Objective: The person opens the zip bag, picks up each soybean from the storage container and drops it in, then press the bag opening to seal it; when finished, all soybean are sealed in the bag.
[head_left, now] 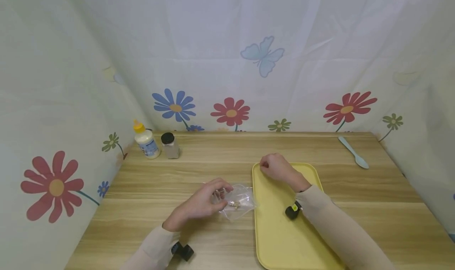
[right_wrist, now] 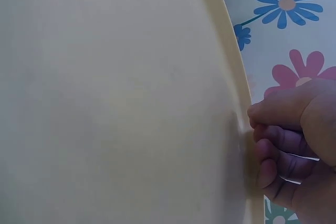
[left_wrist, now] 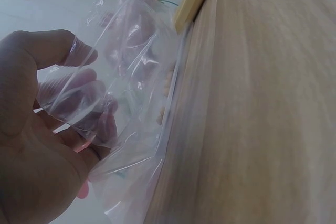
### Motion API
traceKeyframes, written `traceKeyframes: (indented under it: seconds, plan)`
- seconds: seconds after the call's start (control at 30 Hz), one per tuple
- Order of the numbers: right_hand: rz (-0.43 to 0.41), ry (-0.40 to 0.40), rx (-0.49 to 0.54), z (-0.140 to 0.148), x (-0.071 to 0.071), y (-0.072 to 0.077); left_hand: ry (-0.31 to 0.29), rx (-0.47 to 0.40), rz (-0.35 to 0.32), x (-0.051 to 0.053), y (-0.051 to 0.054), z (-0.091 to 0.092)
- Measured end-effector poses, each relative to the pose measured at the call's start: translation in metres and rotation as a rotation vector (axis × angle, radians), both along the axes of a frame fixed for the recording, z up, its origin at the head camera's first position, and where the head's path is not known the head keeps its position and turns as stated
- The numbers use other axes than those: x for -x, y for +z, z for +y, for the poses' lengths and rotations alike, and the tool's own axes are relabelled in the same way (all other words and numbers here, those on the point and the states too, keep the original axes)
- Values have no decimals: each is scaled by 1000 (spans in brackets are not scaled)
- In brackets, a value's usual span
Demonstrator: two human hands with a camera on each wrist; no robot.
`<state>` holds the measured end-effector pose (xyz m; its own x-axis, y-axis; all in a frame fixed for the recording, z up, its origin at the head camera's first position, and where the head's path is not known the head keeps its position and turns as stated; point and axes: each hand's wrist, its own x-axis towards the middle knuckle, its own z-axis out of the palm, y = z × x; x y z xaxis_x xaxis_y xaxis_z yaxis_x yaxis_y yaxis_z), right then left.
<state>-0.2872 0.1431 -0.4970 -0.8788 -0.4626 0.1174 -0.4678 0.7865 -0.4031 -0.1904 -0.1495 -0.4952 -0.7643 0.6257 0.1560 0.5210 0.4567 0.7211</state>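
A clear plastic bag [head_left: 241, 201] with a few small beige pieces [head_left: 234, 204] inside lies on the table, against the left side of a yellow tray [head_left: 291, 238]. My left hand [head_left: 206, 199] is at the bag's mouth, and film stretches over its thumb and fingers. In the left wrist view the thumb [left_wrist: 79, 53] and fingers stand apart, with nothing pinched between them. Over the tray's far left corner is my right hand [head_left: 277, 167], its fingers curled and the thumb tip near the forefinger. Nothing shows between those fingertips in the right wrist view, where they overlap the tray rim [right_wrist: 239, 72].
At the table's back left stand a white bottle [head_left: 147, 143] with a yellow nozzle cap and a small black-lidded jar [head_left: 170, 145]. A pale blue spoon [head_left: 353, 152] lies at the back right. A flower-printed curtain [head_left: 227, 64] hangs around the table's back and sides.
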Motion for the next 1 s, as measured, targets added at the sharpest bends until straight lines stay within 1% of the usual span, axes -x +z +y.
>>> traceKeyframes:
  seconds: [0.17, 0.47, 0.83, 1.0]
  plan:
    - [16, -9, 15, 0, -2, 2, 0, 2, -2, 0, 0, 0]
    - [85, -5, 45, 1, -7, 6, 11, 2, -9, -2, -1, 0]
    - [100, -6, 112, 3, -16, 10, 9, -1, -7, -2, -1, 1]
    - [131, 0, 151, 4, -20, 12, 9, 5, -6, -1, 1, 1]
